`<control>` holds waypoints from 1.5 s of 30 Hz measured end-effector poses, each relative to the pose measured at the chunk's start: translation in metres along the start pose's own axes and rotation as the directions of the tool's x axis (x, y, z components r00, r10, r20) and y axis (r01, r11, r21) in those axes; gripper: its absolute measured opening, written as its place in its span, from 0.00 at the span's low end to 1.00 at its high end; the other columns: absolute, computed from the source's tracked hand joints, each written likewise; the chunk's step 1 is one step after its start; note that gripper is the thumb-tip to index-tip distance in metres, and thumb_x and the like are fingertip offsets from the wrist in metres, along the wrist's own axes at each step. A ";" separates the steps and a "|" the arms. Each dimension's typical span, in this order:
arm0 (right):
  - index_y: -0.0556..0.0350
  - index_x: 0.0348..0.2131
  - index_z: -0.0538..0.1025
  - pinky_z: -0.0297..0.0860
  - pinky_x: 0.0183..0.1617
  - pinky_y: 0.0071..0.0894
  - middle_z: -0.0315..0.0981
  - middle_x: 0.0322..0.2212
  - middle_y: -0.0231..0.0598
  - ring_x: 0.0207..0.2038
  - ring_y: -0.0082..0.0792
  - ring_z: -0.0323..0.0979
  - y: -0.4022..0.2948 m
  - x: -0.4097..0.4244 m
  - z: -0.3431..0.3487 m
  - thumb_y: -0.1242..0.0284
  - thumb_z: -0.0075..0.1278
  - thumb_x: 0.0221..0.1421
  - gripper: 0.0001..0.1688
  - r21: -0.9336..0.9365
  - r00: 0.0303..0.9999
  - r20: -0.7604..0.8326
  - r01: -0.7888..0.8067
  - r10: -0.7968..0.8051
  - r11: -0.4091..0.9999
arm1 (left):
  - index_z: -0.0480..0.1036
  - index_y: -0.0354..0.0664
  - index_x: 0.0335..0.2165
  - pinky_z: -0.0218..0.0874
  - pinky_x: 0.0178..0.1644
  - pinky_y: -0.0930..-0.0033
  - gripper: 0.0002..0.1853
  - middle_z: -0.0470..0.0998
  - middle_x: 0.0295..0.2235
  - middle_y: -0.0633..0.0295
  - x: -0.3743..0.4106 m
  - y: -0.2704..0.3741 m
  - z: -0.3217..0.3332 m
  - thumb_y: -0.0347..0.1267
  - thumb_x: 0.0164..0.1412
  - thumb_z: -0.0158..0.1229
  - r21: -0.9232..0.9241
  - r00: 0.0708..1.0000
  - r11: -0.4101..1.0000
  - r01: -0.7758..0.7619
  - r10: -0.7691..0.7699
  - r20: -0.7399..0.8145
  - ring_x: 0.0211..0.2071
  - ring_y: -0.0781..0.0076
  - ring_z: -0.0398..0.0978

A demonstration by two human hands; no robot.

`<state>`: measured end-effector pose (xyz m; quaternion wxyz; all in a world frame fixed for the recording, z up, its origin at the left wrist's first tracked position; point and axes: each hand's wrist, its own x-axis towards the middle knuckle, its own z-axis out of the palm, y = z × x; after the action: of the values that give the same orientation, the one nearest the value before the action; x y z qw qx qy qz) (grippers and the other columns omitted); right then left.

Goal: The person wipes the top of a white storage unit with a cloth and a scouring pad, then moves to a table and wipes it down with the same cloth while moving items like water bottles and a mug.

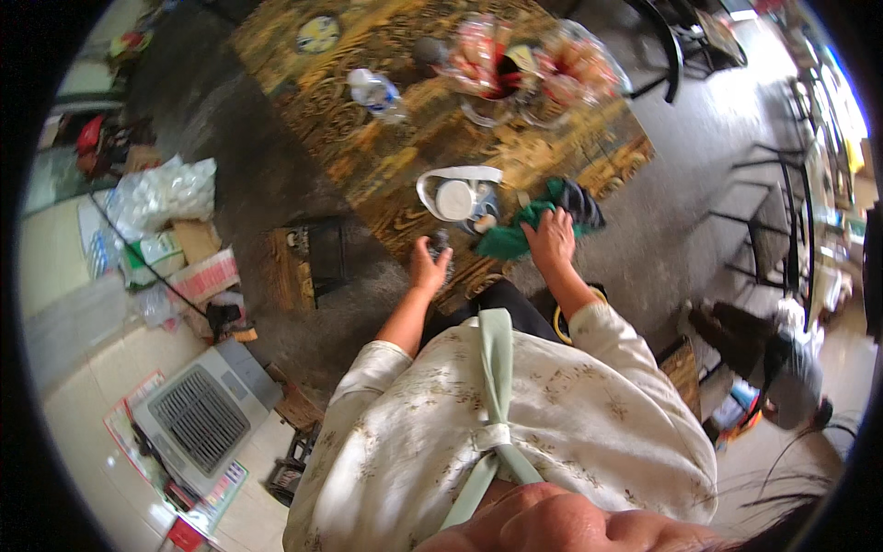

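Observation:
My left hand [430,265] holds a small dark grey, fuzzy-looking item [439,241] at the near edge of the wooden table [386,162]; its exact kind is unclear. My right hand [554,238] rests with spread fingers on a green cloth [509,238], which lies crumpled beside a dark striped piece of fabric [581,201]. Whether the fingers pinch the cloth cannot be told. Between and beyond both hands sits a round white-lidded container [456,199] with a white strap-like loop [461,172]. A blue-grey object [485,207] touches it on the right.
A clear plastic bottle [378,93] lies farther back, near clear bags with red-and-white contents [576,69]. A round patterned piece [318,34] is at the far left. A wooden stool [290,269] stands left, an air cooler [200,410] lower left. A bent-over person [786,372] is at right.

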<state>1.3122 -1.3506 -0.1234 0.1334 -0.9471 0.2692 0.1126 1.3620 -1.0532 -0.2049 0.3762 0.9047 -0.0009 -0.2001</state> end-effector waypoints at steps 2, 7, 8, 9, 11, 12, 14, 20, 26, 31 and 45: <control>0.56 0.45 0.74 0.70 0.54 0.51 0.71 0.47 0.51 0.52 0.55 0.68 -0.006 -0.006 0.001 0.50 0.61 0.55 0.31 0.031 0.994 0.070 -0.081 0.078 0.996 | 0.65 0.38 0.55 0.65 0.55 0.47 0.36 0.74 0.49 0.39 0.000 -0.003 0.002 0.44 0.56 0.70 -0.073 1.000 0.997 -0.006 0.004 -0.023 0.51 0.40 0.73; 0.58 0.49 0.71 0.71 0.54 0.52 0.71 0.49 0.50 0.54 0.53 0.69 0.024 0.027 0.026 0.47 0.57 0.60 0.35 -0.096 0.978 -0.015 -0.210 0.209 0.973 | 0.65 0.40 0.55 0.66 0.55 0.52 0.37 0.75 0.48 0.44 0.010 0.011 -0.005 0.47 0.56 0.71 -0.014 0.990 0.996 0.087 -0.085 0.112 0.50 0.47 0.74; 0.59 0.50 0.71 0.73 0.54 0.51 0.70 0.50 0.50 0.54 0.53 0.70 0.036 0.035 0.022 0.46 0.56 0.61 0.35 -0.102 0.971 -0.003 -0.236 0.237 0.966 | 0.65 0.40 0.55 0.66 0.55 0.52 0.37 0.75 0.48 0.45 0.000 0.015 -0.008 0.47 0.56 0.72 -0.032 0.990 0.997 0.069 -0.064 0.123 0.51 0.47 0.74; 0.60 0.50 0.71 0.74 0.53 0.49 0.70 0.50 0.51 0.54 0.52 0.70 0.046 0.043 0.011 0.46 0.55 0.62 0.36 -0.113 0.964 0.006 -0.265 0.268 0.958 | 0.66 0.40 0.55 0.66 0.55 0.52 0.37 0.75 0.48 0.45 -0.007 0.019 -0.009 0.48 0.56 0.72 -0.056 0.990 0.997 0.049 -0.040 0.136 0.51 0.46 0.74; 0.60 0.52 0.70 0.74 0.55 0.51 0.69 0.52 0.53 0.56 0.55 0.70 0.047 0.063 -0.012 0.44 0.53 0.63 0.37 -0.066 0.946 0.071 -0.311 0.316 0.948 | 0.66 0.40 0.55 0.66 0.55 0.52 0.37 0.76 0.49 0.44 -0.009 0.007 -0.012 0.49 0.55 0.72 -0.108 0.986 0.994 0.002 0.016 0.167 0.52 0.46 0.75; 0.60 0.52 0.70 0.74 0.55 0.51 0.69 0.52 0.54 0.56 0.55 0.70 0.053 0.077 -0.016 0.44 0.53 0.63 0.38 -0.067 0.938 0.073 -0.334 0.338 0.940 | 0.67 0.40 0.55 0.66 0.55 0.52 0.38 0.76 0.49 0.44 -0.008 0.003 -0.013 0.49 0.55 0.72 -0.135 0.982 0.991 -0.025 0.049 0.182 0.52 0.45 0.75; 0.58 0.54 0.69 0.74 0.54 0.53 0.69 0.52 0.54 0.55 0.55 0.71 0.074 0.111 -0.018 0.42 0.52 0.62 0.39 -0.071 0.929 0.051 -0.363 0.367 0.929 | 0.65 0.40 0.57 0.65 0.57 0.51 0.40 0.73 0.54 0.43 -0.006 0.008 -0.017 0.51 0.55 0.71 -0.098 0.977 0.995 0.028 -0.007 0.211 0.55 0.45 0.73; 0.57 0.51 0.72 0.75 0.52 0.54 0.72 0.49 0.54 0.54 0.56 0.73 0.122 0.212 -0.042 0.42 0.55 0.60 0.38 -0.086 0.971 0.012 -0.237 0.239 0.968 | 0.67 0.35 0.58 0.67 0.56 0.52 0.45 0.76 0.52 0.40 -0.032 0.035 -0.015 0.57 0.55 0.69 -0.102 0.933 0.956 0.274 -0.238 0.269 0.53 0.47 0.76; 0.58 0.48 0.73 0.76 0.49 0.53 0.74 0.47 0.54 0.51 0.55 0.75 0.140 0.279 -0.083 0.43 0.58 0.57 0.38 -0.099 0.999 -0.020 0.031 -0.033 0.995 | 0.67 0.33 0.58 0.67 0.56 0.51 0.47 0.78 0.49 0.41 -0.066 0.113 0.032 0.59 0.55 0.68 -0.011 0.929 0.950 0.313 -0.303 0.212 0.52 0.47 0.77; 0.57 0.51 0.72 0.76 0.51 0.52 0.73 0.48 0.53 0.52 0.54 0.74 0.152 0.295 -0.095 0.45 0.61 0.56 0.39 -0.069 0.994 0.056 0.102 -0.099 0.992 | 0.68 0.36 0.58 0.66 0.57 0.52 0.39 0.76 0.52 0.43 -0.039 0.199 0.086 0.52 0.59 0.67 -0.064 0.977 0.990 0.124 -0.111 0.184 0.53 0.46 0.75; 0.59 0.51 0.71 0.72 0.55 0.53 0.70 0.48 0.53 0.54 0.58 0.69 0.197 0.249 -0.103 0.54 0.66 0.53 0.37 0.018 0.979 0.083 0.184 -0.184 0.983 | 0.69 0.35 0.56 0.65 0.58 0.52 0.40 0.75 0.52 0.41 0.027 0.261 0.144 0.49 0.53 0.71 -0.038 0.993 0.999 -0.001 0.005 0.121 0.54 0.43 0.73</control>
<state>1.4268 -1.6641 -0.1354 0.1594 -0.9616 0.1751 0.1384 1.3733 -1.3417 -0.1285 0.3927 0.8836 -0.0215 -0.2542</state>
